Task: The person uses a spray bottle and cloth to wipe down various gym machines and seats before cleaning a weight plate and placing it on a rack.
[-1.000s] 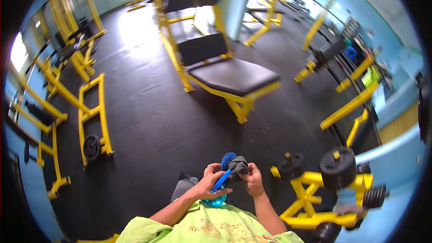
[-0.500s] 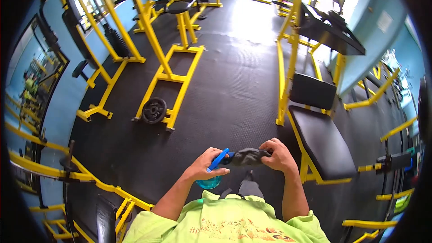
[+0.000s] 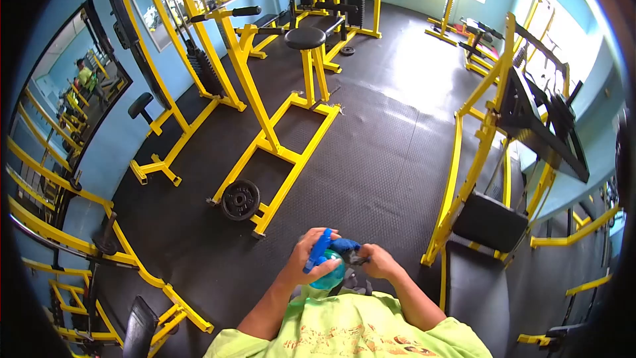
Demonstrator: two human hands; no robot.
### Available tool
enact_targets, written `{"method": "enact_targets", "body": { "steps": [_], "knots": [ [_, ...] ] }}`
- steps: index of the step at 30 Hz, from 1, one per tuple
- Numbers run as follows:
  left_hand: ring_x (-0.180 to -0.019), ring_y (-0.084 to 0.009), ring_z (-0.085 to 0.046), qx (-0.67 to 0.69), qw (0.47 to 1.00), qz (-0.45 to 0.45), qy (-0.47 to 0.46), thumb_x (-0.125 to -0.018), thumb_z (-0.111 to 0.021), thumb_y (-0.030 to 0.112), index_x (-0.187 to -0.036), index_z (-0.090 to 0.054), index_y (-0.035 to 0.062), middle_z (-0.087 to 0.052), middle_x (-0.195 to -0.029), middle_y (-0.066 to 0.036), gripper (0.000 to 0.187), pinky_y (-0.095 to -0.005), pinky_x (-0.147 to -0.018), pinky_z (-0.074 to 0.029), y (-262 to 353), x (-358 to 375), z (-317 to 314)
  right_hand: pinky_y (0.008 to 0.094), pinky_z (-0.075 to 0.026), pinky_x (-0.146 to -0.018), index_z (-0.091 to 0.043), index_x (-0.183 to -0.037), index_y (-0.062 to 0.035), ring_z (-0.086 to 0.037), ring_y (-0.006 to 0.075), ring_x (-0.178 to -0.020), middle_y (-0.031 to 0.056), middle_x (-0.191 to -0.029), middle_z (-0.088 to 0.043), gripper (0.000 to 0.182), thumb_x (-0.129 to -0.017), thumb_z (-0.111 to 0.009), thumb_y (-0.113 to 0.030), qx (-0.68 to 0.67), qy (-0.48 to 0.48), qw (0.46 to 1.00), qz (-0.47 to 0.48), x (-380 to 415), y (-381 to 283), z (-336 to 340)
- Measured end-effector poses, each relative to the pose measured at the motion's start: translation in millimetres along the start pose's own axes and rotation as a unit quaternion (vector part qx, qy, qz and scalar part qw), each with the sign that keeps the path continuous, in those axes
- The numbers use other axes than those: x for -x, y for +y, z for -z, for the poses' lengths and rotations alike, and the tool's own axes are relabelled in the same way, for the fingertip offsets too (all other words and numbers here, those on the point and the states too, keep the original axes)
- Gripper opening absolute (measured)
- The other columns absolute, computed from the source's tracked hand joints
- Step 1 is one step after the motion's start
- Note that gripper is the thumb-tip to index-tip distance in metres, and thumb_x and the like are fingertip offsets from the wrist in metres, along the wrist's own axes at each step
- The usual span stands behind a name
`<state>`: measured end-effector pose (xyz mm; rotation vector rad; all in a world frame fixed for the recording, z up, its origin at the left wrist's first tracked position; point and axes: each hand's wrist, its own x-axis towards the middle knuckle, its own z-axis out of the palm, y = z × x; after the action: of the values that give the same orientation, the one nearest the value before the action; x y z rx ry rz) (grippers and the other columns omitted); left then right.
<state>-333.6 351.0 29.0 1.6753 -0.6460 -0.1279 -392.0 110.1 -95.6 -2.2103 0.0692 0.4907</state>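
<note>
Head view, looking down at the chest. The left hand (image 3: 306, 257) is wrapped around the neck of a translucent teal plastic spray bottle (image 3: 329, 273), its fingers closed on the bottle just below the bright blue plastic trigger head (image 3: 318, 250). The bottle's long axis runs roughly upright with a slight tilt: the body lies low against the lime-green shirt (image 3: 344, 331), and the trigger lever slants up and to the left over the knuckles. The right hand (image 3: 379, 264) sits just beside the bottle on its right, fingers pinched on a dark grey cloth (image 3: 356, 272) that is bunched between the two hands and hangs a little below them. The cloth appears to touch the bottle's side, though the folds are too small to tell for certain. Both forearms rise from the lower edge and converge at the midline, elbows bent and wrists close together; the left hand stands slightly higher than the right. The cloth lies directly to the right of the nozzle end, so the left hand is nearer the trigger and the right nearer the cloth.

Surroundings: black rubber-tile floor (image 3: 371, 159), a yellow steel machine frame (image 3: 278, 139) carrying a black iron weight plate (image 3: 240, 200), and a black padded bench (image 3: 474, 292) at the right.
</note>
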Motion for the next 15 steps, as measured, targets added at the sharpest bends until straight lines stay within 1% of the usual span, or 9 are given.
{"method": "enact_targets", "body": {
  "steps": [1,3,4,5,7,9,11,13,15],
  "knots": [
    [-0.109,-0.0256,-0.057,0.021,0.998,-0.021,-0.047,-0.074,-0.075,0.020,-0.114,-0.058,0.0020,-0.057,-0.115,-0.016,0.048,-0.0372,-0.094,-0.044,3.4,-26.9,-2.4,0.0405,-0.050,-0.084,-0.065,-0.107,-0.0146,-0.062,0.0342,-0.099,0.0135,-0.106,-0.064,0.036,-0.070,-0.066,-0.012,-0.055,-0.065,0.996,-0.005,-23.4,2.5,9.0],
    [-0.109,-0.0271,-0.056,0.042,0.994,-0.051,-0.081,-0.074,-0.075,0.020,-0.115,-0.057,0.0013,-0.057,-0.115,-0.017,0.049,-0.0377,-0.095,-0.044,4.2,-78.3,-9.2,0.0431,-0.048,-0.093,-0.057,-0.124,-0.0158,-0.060,0.0346,-0.108,0.0178,-0.118,-0.061,0.054,-0.073,-0.069,-0.028,0.140,-0.106,0.982,0.074,-63.9,-20.1,32.0],
    [-0.110,-0.0288,-0.056,0.054,0.984,-0.067,-0.157,-0.075,-0.075,0.020,-0.117,-0.056,0.0007,-0.056,-0.116,-0.018,0.050,-0.0380,-0.096,-0.043,1.7,-102.5,-13.2,0.0433,-0.047,-0.096,-0.050,-0.131,-0.0131,-0.061,0.0325,-0.107,0.0173,-0.122,-0.060,0.059,-0.077,-0.068,-0.026,0.097,-0.039,0.971,0.213,-105.0,21.0,11.3],
    [-0.111,-0.0305,-0.055,0.065,0.967,-0.081,-0.234,-0.076,-0.075,0.020,-0.118,-0.056,0.0000,-0.056,-0.117,-0.019,0.051,-0.0383,-0.096,-0.043,-1.6,-124.0,-17.8,0.0433,-0.047,-0.096,-0.050,-0.131,-0.0131,-0.061,0.0325,-0.107,0.0173,-0.122,-0.060,0.059,-0.077,-0.068,-0.026,0.103,-0.042,0.971,0.214,-123.2,24.7,25.8],
    [-0.110,-0.0326,-0.053,0.040,0.946,-0.096,-0.308,-0.079,-0.073,0.020,-0.123,-0.053,-0.0011,-0.054,-0.117,-0.019,0.053,-0.0393,-0.097,-0.042,-15.2,-162.7,-26.9,0.0432,-0.048,-0.096,-0.048,-0.133,-0.0124,-0.062,0.0318,-0.107,0.0166,-0.122,-0.059,0.058,-0.078,-0.066,-0.024,-0.138,-0.057,0.972,0.182,-158.1,25.5,58.0],
    [-0.109,-0.0324,-0.054,0.027,0.938,-0.085,-0.335,-0.079,-0.073,0.020,-0.122,-0.053,-0.0003,-0.054,-0.116,-0.019,0.051,-0.0392,-0.096,-0.043,-33.6,-200.8,-30.8,0.0430,-0.048,-0.095,-0.047,-0.134,-0.0117,-0.062,0.0310,-0.106,0.0160,-0.123,-0.059,0.058,-0.080,-0.065,-0.022,-0.373,-0.062,0.914,0.145,-199.7,12.5,97.1],
    [-0.109,-0.0323,-0.054,0.047,0.942,-0.098,-0.318,-0.079,-0.073,0.020,-0.121,-0.054,0.0004,-0.054,-0.116,-0.019,0.050,-0.0391,-0.096,-0.043,-55.7,-251.3,-20.6,0.0428,-0.049,-0.095,-0.045,-0.135,-0.0110,-0.062,0.0302,-0.105,0.0153,-0.123,-0.058,0.058,-0.081,-0.064,-0.020,-0.590,-0.061,0.798,0.102,-242.3,-8.2,133.6],
    [-0.109,-0.0321,-0.054,0.071,0.946,-0.115,-0.296,-0.079,-0.073,0.020,-0.120,-0.054,0.0011,-0.054,-0.116,-0.018,0.049,-0.0389,-0.095,-0.044,-68.2,-306.1,-6.7,0.0427,-0.049,-0.094,-0.043,-0.136,-0.0103,-0.063,0.0295,-0.104,0.0147,-0.124,-0.058,0.058,-0.082,-0.063,-0.018,-0.767,-0.059,0.637,0.053,-283.1,-30.5,178.1],
    [-0.109,-0.0327,-0.054,0.022,0.951,-0.135,-0.276,-0.079,-0.073,0.021,-0.119,-0.055,0.0015,-0.053,-0.118,-0.018,0.048,-0.0385,-0.094,-0.045,-75.5,-353.9,6.5,0.0381,-0.053,-0.090,-0.045,-0.136,-0.0080,-0.063,0.0233,-0.101,0.0114,-0.117,-0.061,0.051,-0.087,-0.060,-0.008,-0.705,0.004,0.685,0.182,-317.8,-43.6,223.2]
  ]
}}
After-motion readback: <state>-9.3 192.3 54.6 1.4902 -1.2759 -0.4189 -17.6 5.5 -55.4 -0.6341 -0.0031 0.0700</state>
